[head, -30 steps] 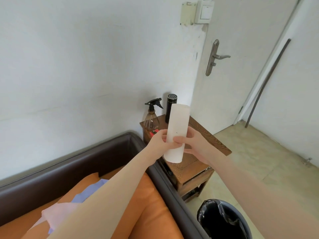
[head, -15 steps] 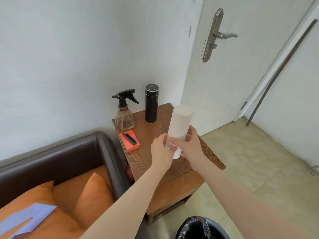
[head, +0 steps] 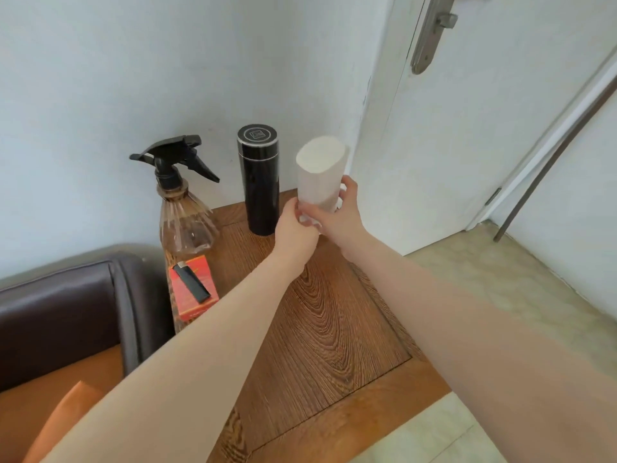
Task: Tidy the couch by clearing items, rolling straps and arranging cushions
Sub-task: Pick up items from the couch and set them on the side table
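Note:
A white paper roll (head: pixel 320 172) stands upright at the back of the wooden side table (head: pixel 334 329), just right of a black flask (head: pixel 259 182). My left hand (head: pixel 293 228) and my right hand (head: pixel 337 213) both grip its lower end. Whether its base touches the tabletop is hidden by my fingers. The dark brown couch arm (head: pixel 130 295) and an orange cushion (head: pixel 66 412) show at the lower left.
An amber spray bottle (head: pixel 182 208) stands at the table's back left. A red box (head: pixel 193 295) with a black lighter (head: pixel 193 281) on it lies in front of the bottle. A white door (head: pixel 467 111) stands right behind the table, with tiled floor (head: pixel 500 279) to the right.
Both hands carried the white roll from above the couch arm out over the table and down toward its back, beside the flask. The view dropped lower and closer.

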